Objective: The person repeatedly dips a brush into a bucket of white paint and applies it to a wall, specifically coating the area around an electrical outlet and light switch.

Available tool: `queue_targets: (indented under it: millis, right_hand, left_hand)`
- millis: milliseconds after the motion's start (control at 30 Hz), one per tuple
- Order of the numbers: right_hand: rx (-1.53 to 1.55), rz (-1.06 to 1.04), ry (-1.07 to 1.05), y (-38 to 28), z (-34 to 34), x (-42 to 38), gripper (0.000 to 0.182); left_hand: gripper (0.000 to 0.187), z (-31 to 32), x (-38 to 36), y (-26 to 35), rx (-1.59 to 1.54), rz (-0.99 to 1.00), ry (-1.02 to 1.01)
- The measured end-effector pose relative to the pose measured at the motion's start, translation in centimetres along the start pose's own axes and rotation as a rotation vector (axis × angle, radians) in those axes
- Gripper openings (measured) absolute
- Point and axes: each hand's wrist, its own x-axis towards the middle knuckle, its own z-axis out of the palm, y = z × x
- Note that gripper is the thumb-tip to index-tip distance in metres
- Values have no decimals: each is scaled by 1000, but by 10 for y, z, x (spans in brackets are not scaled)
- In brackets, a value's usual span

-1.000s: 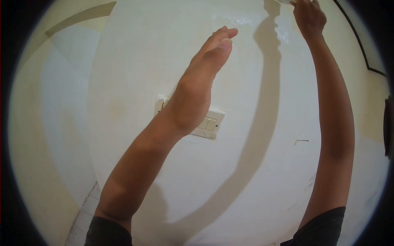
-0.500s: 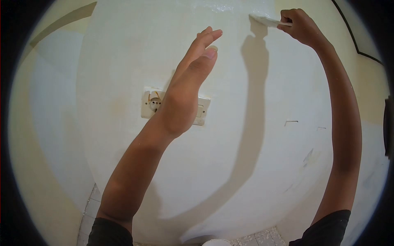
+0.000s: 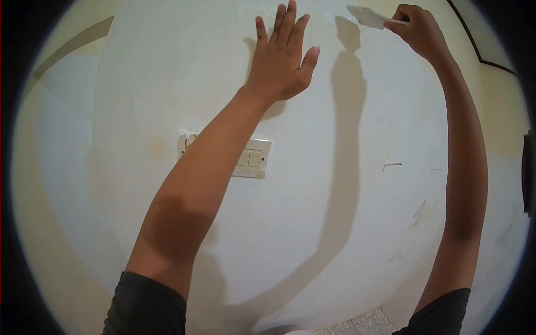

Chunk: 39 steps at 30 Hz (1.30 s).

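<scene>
My left hand [image 3: 283, 61] lies over the white wall [image 3: 301, 167], high up, its fingers spread and the palm turned to the surface. Nothing is in it. Below it, my forearm covers part of a socket and switch plate [image 3: 258, 173], whose left end is stained brown. At the upper right, my right hand [image 3: 421, 30] is closed round the handle of a flat, white-coated paintbrush [image 3: 367, 17]. The brush head points left, close to the wall, near a patch that looks wet and shiny. Its shadow [image 3: 347, 34] falls just below.
Two small bent metal hooks [image 3: 392, 166] stick out of the wall at right. Grey scuff marks [image 3: 419, 212] show lower down. A white rounded rim [image 3: 300, 333] and speckled floor tiles [image 3: 357, 324] appear at the bottom. A dark-edged frame [image 3: 481, 44] crosses the upper right corner.
My left hand has moved up and turned from edge-on to flat with spread fingers. The brush in my right hand has shifted slightly up and right. The view has moved a little.
</scene>
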Motion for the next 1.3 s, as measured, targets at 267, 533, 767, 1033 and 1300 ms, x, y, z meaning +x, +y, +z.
queue_targets:
  millis: [267, 533, 767, 1033, 1300]
  right_hand:
    - [31, 205, 165, 3, -1, -9, 20]
    - [-22, 82, 118, 49, 24, -8, 33]
    - [158, 170, 143, -14, 9, -32, 22]
    - [263, -10, 49, -44, 10, -62, 26]
    - [138, -298, 211, -86, 38, -69, 19]
  left_hand:
    - [73, 12, -15, 35, 30, 96, -19]
    - [72, 0, -56, 67, -199, 127, -84]
    - [77, -19, -106, 108, -308, 139, -252]
    - [83, -39, -153, 131, -375, 106, -396]
    - [85, -59, -207, 139, -399, 110, -498]
